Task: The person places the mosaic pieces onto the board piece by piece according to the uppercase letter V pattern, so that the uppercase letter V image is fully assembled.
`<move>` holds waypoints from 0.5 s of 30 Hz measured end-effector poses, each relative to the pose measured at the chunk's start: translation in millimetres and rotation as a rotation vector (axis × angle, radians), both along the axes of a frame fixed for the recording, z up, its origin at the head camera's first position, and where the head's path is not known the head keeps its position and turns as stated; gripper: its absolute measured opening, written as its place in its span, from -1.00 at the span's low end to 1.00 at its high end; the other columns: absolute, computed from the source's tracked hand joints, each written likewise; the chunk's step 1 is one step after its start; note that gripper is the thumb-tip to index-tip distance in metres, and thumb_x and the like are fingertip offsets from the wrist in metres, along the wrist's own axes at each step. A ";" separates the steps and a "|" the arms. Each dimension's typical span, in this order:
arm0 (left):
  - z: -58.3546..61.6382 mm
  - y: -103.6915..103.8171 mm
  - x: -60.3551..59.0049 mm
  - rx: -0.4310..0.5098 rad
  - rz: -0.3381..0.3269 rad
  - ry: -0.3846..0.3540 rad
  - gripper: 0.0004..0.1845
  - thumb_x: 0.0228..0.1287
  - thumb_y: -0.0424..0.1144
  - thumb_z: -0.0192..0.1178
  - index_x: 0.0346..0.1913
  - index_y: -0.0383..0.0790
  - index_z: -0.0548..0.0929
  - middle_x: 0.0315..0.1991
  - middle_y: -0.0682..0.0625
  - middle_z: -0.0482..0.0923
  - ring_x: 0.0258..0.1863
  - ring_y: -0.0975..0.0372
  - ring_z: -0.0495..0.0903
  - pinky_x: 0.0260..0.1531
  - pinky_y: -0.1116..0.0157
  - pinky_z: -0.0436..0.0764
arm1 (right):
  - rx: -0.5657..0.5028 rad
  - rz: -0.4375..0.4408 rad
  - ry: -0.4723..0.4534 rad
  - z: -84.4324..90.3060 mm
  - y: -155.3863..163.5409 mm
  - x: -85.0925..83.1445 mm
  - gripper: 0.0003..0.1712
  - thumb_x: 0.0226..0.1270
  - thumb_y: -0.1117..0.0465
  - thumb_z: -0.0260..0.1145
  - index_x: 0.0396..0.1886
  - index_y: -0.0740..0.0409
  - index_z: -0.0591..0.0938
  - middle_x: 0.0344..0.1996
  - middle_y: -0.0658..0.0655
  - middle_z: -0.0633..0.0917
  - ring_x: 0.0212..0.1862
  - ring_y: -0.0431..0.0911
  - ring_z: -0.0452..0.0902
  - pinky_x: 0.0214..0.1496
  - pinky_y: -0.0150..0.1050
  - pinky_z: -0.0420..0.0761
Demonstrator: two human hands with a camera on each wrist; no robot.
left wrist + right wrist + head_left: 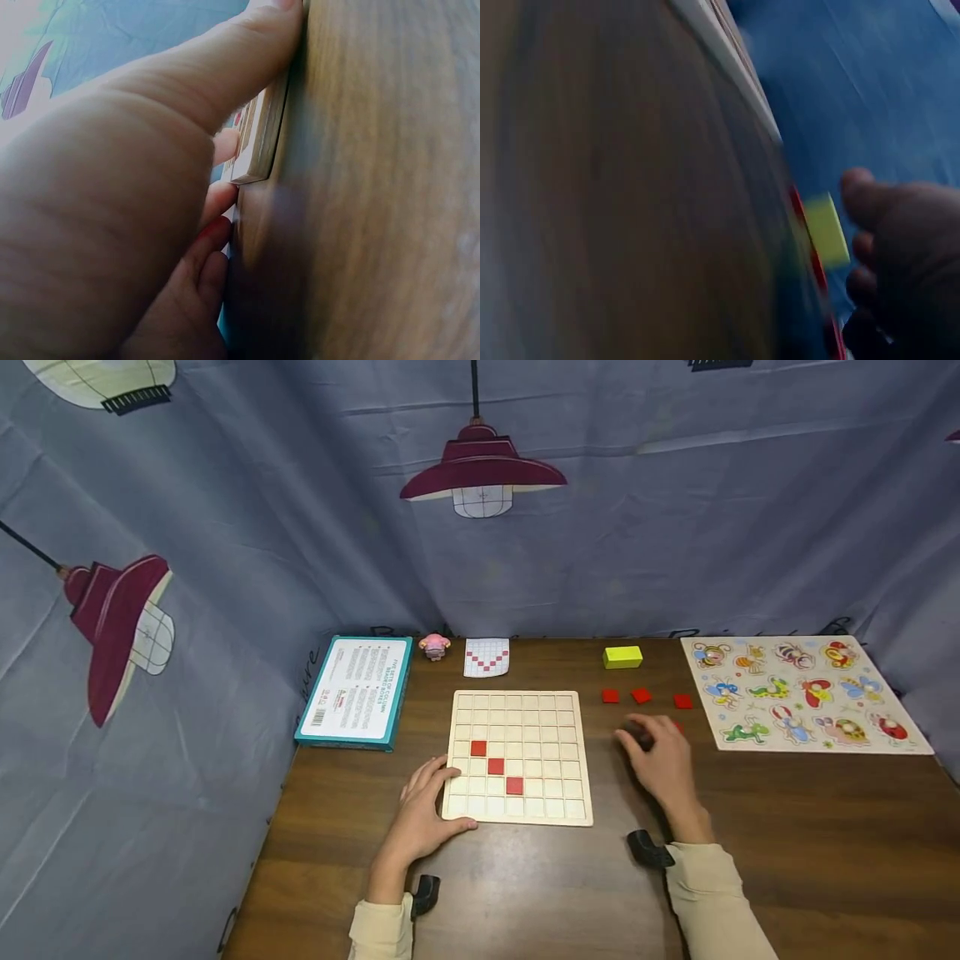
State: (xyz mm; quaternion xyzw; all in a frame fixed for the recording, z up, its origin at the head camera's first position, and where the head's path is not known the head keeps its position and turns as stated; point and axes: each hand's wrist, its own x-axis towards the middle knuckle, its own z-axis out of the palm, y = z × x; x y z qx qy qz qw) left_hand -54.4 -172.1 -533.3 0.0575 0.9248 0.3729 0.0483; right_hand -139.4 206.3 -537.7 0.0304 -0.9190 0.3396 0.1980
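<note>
Wooden grid board (517, 757) | left hand (422, 814) flat on edge | right hand (660, 760) relaxed over red tiles (642, 696)

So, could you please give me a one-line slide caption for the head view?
Left hand steadies the grid board while the right hand reaches among loose red tiles.

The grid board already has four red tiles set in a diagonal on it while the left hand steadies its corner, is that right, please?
Not quite: the head view shows three red tiles in a diagonal on the grid board, not four. The left hand does steady its near left corner.
</note>
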 end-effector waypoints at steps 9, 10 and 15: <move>2.1 -2.1 0.1 0.004 0.011 -0.008 -0.13 -0.11 0.12 0.63 0.31 0.00 0.52 0.57 -0.01 0.23 0.59 -0.03 0.10 0.46 -0.38 0.02 | -0.021 -0.244 -0.082 -7.0 50.1 6.7 -0.59 0.32 0.15 0.47 0.00 0.38 0.67 -0.24 0.32 0.63 -0.18 0.20 0.52 -0.11 0.03 0.43; 2.3 -2.0 0.2 0.003 0.012 -0.005 -0.14 -0.11 0.12 0.63 0.31 0.00 0.53 0.56 -0.02 0.23 0.59 -0.04 0.10 0.46 -0.39 0.02 | -0.016 -0.248 -0.095 -7.4 50.2 6.2 -0.58 0.35 0.13 0.45 0.02 0.39 0.66 -0.22 0.33 0.63 -0.14 0.22 0.52 -0.06 0.07 0.45; 3.5 -0.5 1.4 -0.004 0.002 -0.008 -0.14 -0.09 0.11 0.63 0.32 -0.01 0.52 0.56 -0.04 0.23 0.58 -0.06 0.12 0.46 -0.36 0.06 | 0.024 -0.233 -0.134 -10.5 50.9 7.5 -0.63 0.42 0.20 0.33 0.07 0.40 0.64 -0.14 0.39 0.61 -0.02 0.30 0.52 0.06 0.19 0.46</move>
